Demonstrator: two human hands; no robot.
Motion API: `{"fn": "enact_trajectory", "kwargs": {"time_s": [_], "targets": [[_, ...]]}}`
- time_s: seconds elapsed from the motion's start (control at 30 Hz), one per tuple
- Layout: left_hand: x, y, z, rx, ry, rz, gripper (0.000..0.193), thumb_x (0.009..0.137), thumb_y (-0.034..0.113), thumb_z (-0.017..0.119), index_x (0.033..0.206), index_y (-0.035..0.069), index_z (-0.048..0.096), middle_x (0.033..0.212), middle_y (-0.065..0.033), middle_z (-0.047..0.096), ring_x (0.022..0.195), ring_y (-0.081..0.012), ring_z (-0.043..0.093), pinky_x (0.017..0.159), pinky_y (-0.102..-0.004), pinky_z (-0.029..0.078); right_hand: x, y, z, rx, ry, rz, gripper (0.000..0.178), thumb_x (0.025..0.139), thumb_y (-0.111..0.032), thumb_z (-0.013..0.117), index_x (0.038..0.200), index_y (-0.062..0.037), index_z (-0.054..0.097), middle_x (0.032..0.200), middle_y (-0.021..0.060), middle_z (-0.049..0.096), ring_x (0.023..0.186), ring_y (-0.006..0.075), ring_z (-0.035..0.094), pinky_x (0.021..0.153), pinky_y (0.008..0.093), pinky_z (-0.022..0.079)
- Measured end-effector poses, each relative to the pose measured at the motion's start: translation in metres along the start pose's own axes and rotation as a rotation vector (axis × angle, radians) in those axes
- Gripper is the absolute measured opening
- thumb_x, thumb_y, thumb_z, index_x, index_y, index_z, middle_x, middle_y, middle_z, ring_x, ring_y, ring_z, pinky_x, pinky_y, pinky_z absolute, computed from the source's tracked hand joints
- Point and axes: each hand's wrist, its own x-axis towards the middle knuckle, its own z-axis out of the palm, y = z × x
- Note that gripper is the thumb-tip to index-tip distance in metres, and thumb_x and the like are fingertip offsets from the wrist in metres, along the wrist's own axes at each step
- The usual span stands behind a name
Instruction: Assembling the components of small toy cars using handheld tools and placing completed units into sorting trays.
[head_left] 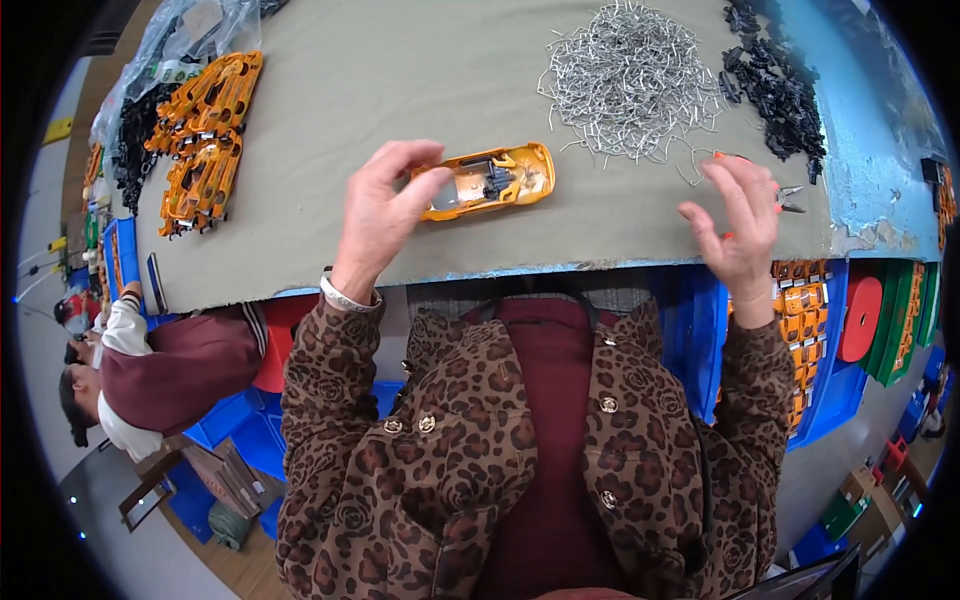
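The table (450, 90) ends close to the person's body, so a careless sweep of a sleeve could send small parts over its near edge; the tangled heap of bent wires (630, 80) could also spread or snag fingers, because its strands interlock and 1 or more stray toward the right hand (738, 225). That hand hovers with its thumb well apart from its fingers, over the pliers (791, 200), and a hasty grab there could catch a stray wire along with a handle. The left hand (385, 210) curves its thumb and fingers around the left end of the orange toy car shell (530, 175), which lies on the table between the 2 hands, hollow side up as far as it shows; if this hold is loose, the shell could skid or tip, and the black piece (497, 178) inside could shift if it is not fixed. As for what is hidden, the blue tray (830, 350) below the table edge is partly covered by the right sleeve, the shell's left end sits behind the left hand, so I cannot tell whether those fingers pinch it or merely rest there, and the pliers' handles are mostly masked by the right hand
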Motion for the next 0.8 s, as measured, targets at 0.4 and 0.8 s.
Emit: {"fn": "enact_trajectory", "kwargs": {"time_s": [0.4, 0.8], "targets": [[0.016, 0.033, 0.035, -0.246, -0.372, -0.185, 0.025, 0.085, 0.016, 0.06, 0.103, -0.001, 0.059, 0.087, -0.0048, 0.06, 0.075, -0.0116, 0.059, 0.063, -0.0247, 0.049, 0.039, -0.087, 0.062, 1.136, -0.152, 0.778, 0.025, 0.084, -0.004, 0.058, 0.108, 0.0012, 0.056, 0.069, 0.0069, 0.059, 0.054, 0.0106, 0.057, 0.051, 0.0256, 0.046], [0.015, 0.041, 0.062, -0.542, -0.417, -0.281, 0.029, 0.088, 0.009, 0.049, 0.115, 0.0, 0.053, 0.091, -0.004, 0.061, 0.073, -0.0085, 0.059, 0.061, -0.022, 0.05, 0.026, -0.091, 0.045, 1.108, 0.013, 0.678, 0.024, 0.084, 0.0, 0.053, 0.108, 0.0001, 0.056, 0.073, 0.0075, 0.061, 0.057, 0.0128, 0.059, 0.052, 0.0249, 0.047]]}}
